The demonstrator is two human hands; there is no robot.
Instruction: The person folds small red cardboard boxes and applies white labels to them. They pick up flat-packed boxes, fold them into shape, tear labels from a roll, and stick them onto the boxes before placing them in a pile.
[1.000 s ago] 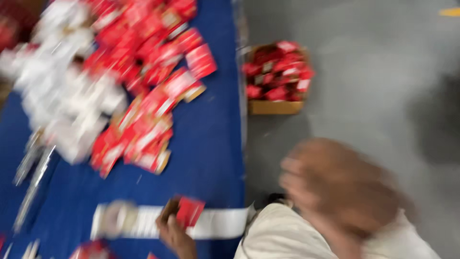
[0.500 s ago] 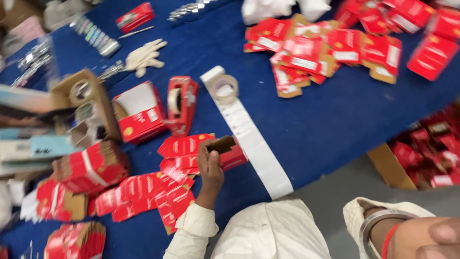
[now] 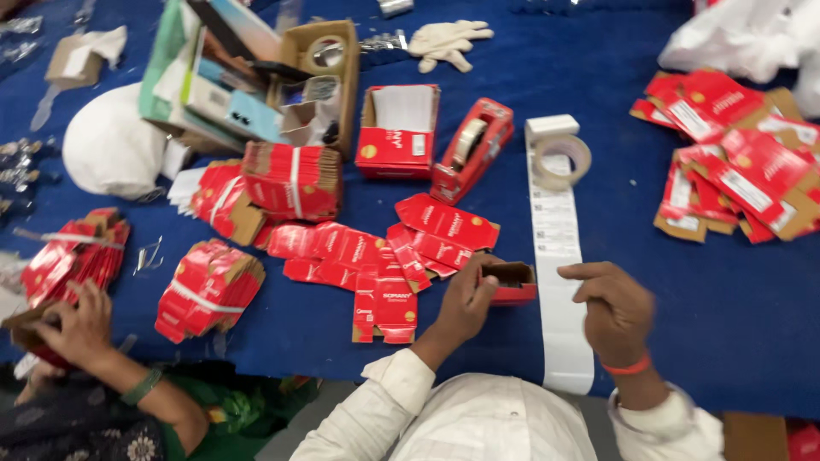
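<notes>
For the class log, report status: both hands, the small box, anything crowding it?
Left hand grips small red cardboard box, open. Right hand empty, over long white label strip. Flat red cartons crowd left.

Tape dispenser (image 3: 471, 149) left of label strip (image 3: 559, 256); open carton (image 3: 398, 132) further left.

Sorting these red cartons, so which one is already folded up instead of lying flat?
The small red carton held in the left hand, beside the white label strip. Its brown inside shows; the others lie flat or bundled.
</notes>
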